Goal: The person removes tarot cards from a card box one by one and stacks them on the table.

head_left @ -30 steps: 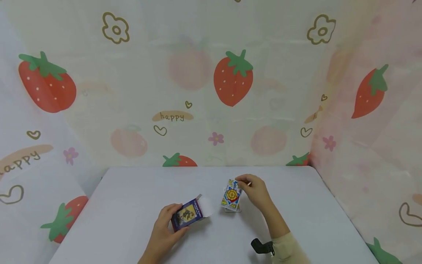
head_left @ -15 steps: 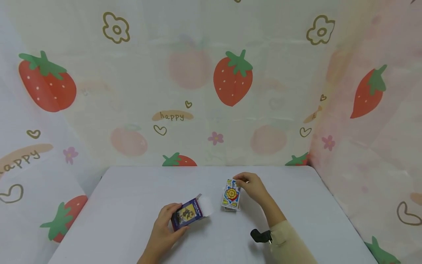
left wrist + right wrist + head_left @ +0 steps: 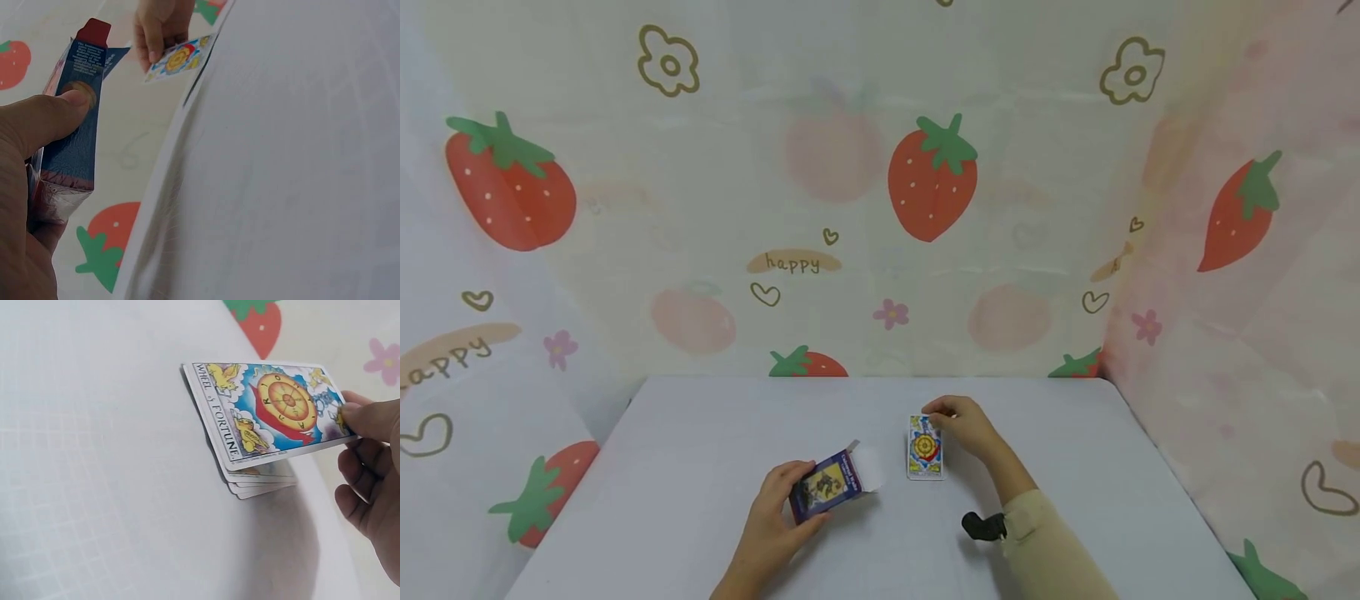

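My left hand [image 3: 778, 517] grips a dark blue card box [image 3: 826, 487], thumb on one side and fingers on the other. Its white flap [image 3: 868, 468] stands open toward the right; the left wrist view shows a blue printed side panel [image 3: 81, 125] under the thumb. Between thumb and fingers, my right hand [image 3: 966, 425] pinches the far end of a tarot card [image 3: 275, 412] reading "Wheel of Fortune". That card is tilted, its near end low over a small pile of cards [image 3: 265, 478] on the table, mostly hidden beneath it.
A white-covered table [image 3: 700, 433] carries everything. Behind and at both sides hangs a curtain [image 3: 865, 275] printed with strawberries, hearts and flowers. A black wrist camera mount [image 3: 983, 527] juts from the right sleeve [image 3: 1048, 542].
The right hand has shifted slightly left with the tarot card, which has turned straighter and now covers the pile more squarely. The left hand and box have stayed in place.
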Demonstrator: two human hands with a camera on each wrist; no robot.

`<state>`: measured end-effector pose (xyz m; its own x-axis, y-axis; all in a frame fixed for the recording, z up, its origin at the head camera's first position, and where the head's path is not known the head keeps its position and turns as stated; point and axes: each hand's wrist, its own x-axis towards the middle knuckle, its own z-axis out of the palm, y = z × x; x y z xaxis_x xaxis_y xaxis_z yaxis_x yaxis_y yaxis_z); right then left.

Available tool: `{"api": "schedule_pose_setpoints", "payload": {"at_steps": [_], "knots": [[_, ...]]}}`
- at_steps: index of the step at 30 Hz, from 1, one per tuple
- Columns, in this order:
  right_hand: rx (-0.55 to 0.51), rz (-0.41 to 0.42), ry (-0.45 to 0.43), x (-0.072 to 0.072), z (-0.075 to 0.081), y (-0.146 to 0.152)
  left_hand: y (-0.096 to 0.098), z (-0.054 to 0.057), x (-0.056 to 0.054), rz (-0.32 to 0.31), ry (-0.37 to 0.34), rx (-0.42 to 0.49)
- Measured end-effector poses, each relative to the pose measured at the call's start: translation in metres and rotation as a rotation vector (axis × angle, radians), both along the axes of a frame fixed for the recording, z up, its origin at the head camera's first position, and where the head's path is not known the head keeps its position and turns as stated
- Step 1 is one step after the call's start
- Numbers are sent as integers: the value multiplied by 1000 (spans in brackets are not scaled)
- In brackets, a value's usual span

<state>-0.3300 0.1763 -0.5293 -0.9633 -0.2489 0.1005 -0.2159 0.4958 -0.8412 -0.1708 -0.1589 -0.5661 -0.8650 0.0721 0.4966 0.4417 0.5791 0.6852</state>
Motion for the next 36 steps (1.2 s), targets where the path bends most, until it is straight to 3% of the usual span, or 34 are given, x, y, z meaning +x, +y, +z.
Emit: {"api": "schedule_pose_setpoints", "payload": {"at_steps": [12, 23, 31, 36], "knots": [[35, -51, -27, -8, -9, -5, 1, 0, -2, -1, -1, -6], [96, -29, 9, -14, -22, -4, -1, -1, -1, 3, 16, -13], [124, -44, 9, -18, -32, -3, -1, -5, -1, -8, 78, -24], [119, -28, 18, -20, -34, -4, -1, -3, -2, -6, 62, -17]]}}
